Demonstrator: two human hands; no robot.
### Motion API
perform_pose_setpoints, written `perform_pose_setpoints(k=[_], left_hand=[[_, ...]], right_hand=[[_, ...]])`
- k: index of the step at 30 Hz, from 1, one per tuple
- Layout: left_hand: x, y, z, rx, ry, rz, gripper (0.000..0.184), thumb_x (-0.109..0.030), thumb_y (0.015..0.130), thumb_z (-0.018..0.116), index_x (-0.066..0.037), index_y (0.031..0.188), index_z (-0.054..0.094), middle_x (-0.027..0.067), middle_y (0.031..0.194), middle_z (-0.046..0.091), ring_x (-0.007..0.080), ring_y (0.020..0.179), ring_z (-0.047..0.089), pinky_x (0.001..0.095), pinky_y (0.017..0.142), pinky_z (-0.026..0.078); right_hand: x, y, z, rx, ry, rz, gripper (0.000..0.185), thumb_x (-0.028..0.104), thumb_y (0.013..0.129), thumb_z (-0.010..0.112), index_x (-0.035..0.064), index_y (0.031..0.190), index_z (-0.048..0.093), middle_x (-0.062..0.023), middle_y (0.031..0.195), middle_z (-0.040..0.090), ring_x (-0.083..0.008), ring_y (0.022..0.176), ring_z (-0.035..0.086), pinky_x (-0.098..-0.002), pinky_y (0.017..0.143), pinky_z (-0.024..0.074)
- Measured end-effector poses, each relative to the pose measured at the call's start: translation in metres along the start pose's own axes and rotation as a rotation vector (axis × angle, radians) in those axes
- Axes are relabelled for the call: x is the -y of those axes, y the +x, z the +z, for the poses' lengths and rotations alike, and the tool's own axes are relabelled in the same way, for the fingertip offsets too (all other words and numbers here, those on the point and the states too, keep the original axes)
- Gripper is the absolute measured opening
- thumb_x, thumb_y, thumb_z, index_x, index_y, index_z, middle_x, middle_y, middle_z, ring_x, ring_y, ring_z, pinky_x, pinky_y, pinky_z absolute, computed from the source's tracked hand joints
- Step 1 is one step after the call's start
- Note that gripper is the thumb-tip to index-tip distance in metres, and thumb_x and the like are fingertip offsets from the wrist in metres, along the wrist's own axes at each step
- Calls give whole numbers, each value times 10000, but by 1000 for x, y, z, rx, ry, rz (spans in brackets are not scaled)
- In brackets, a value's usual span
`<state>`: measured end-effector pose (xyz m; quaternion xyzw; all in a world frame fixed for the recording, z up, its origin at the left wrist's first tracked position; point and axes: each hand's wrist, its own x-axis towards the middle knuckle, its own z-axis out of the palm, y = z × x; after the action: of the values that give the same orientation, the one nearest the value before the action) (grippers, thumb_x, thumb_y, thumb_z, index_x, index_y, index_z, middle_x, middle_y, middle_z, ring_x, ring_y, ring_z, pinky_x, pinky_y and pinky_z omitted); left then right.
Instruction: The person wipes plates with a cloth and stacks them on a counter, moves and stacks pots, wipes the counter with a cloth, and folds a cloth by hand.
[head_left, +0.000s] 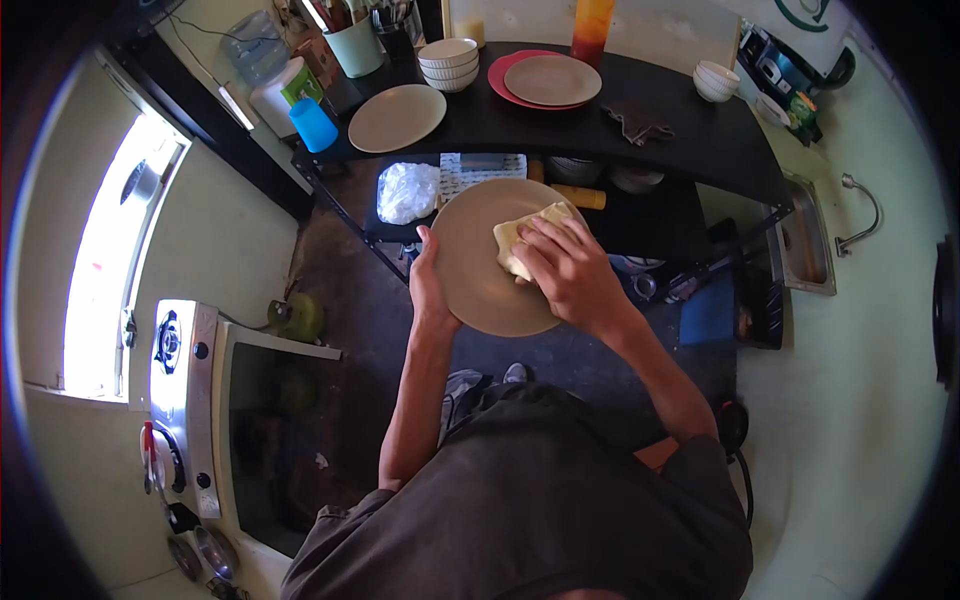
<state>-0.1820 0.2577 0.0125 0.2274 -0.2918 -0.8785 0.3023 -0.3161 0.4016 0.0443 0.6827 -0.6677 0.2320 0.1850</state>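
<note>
A beige plate (pixel 470 290) is held up in front of my body, its face towards me. My left hand (pixel 430 280) grips its left rim, thumb at the edge and the other fingers hidden behind it. On the right part of the plate's face, my right hand (pixel 568 265) presses a folded pale yellow cloth (pixel 510 243), fingers bent over it. Beyond the plate stands a black table (pixel 480 130). On it lie another beige plate (pixel 397 118) and a beige plate (pixel 552 79) resting on a pink plate (pixel 500 88).
White bowls (pixel 449 66) are stacked on the table, with more bowls (pixel 715 82) at its right end. A blue cup (pixel 314 126) sits at the left edge, a dark cloth (pixel 638 124) towards the right. A sink (pixel 808 235) is at right, a stove (pixel 180 370) at left.
</note>
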Motion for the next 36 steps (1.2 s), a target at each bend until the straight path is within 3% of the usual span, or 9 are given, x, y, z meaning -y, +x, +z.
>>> perform_pose_setpoints(k=[7, 13, 16, 19, 23, 27, 30, 33, 36], left_hand=[[4, 12, 7, -63, 15, -44, 555, -465, 1038, 399, 23, 1265, 533, 160, 1142, 637, 262, 1021, 651, 380, 895, 538], [15, 22, 1, 79, -44, -207, 547, -449, 1043, 391, 17, 1302, 515, 171, 1225, 607, 285, 1105, 617, 411, 949, 511], [17, 22, 4, 78, -17, -233, 550, -446, 1044, 391, 24, 1297, 521, 174, 1227, 608, 278, 1116, 614, 406, 942, 518], [14, 24, -3, 168, 30, -234, 549, -448, 1047, 372, 1, 1344, 483, 165, 1250, 598, 273, 1109, 621, 395, 960, 513], [16, 14, -1, 177, 50, -239, 564, -454, 1048, 374, 9, 1351, 482, 163, 1225, 610, 257, 1058, 644, 389, 908, 548], [26, 6, -3, 191, 62, -280, 566, -459, 1051, 360, -1, 1362, 477, 154, 1221, 610, 248, 1044, 649, 377, 890, 555], [32, 3, -2, 205, 62, -265, 579, -473, 1049, 356, 0, 1356, 485, 146, 1211, 615, 233, 1036, 651, 359, 867, 558], [36, -1, 2, 179, 143, -220, 599, -502, 1038, 368, 8, 1311, 525, 135, 1137, 647, 205, 959, 673, 328, 807, 569], [38, 4, -5, 182, 270, -172, 601, -519, 1028, 385, -4, 1300, 534, 129, 1106, 658, 203, 920, 683, 320, 789, 578]], right_hand=[[16, -20, -5, -155, 38, 109, 240, 173, 851, 669, 23, 1033, 629, -133, 987, 692, -319, 1040, 657, -426, 933, 492], [22, -39, -5, -384, 234, 146, 149, 179, 846, 643, 36, 885, 649, -111, 784, 675, -298, 755, 675, -376, 749, 515], [21, -45, -4, -469, 457, 157, 164, 183, 872, 612, 25, 844, 644, -101, 715, 657, -272, 636, 652, -334, 651, 503], [34, -46, -12, -440, 917, 411, 256, 234, 928, 575, 6, 827, 635, -97, 668, 640, -216, 584, 632, -298, 615, 486], [41, -49, -15, -673, 1355, 710, 349, 285, 995, 493, -29, 907, 617, -74, 762, 644, -127, 676, 631, -265, 643, 482], [9, -24, -41, -793, 682, 698, 266, 242, 1019, 496, 6, 999, 619, -80, 798, 652, -177, 696, 654, -308, 657, 505], [0, -14, -30, -552, -64, 635, 181, 174, 946, 601, 55, 1083, 614, -139, 851, 666, -306, 732, 668, -393, 643, 511], [12, -8, 0, -234, -60, 724, 313, 188, 904, 647, 44, 1177, 597, -180, 1083, 663, -342, 1042, 639, -439, 849, 499], [22, -17, 44, -237, -170, 567, 509, 220, 881, 665, -36, 1303, 539, -251, 1316, 573, -360, 1293, 513, -471, 1114, 355]])
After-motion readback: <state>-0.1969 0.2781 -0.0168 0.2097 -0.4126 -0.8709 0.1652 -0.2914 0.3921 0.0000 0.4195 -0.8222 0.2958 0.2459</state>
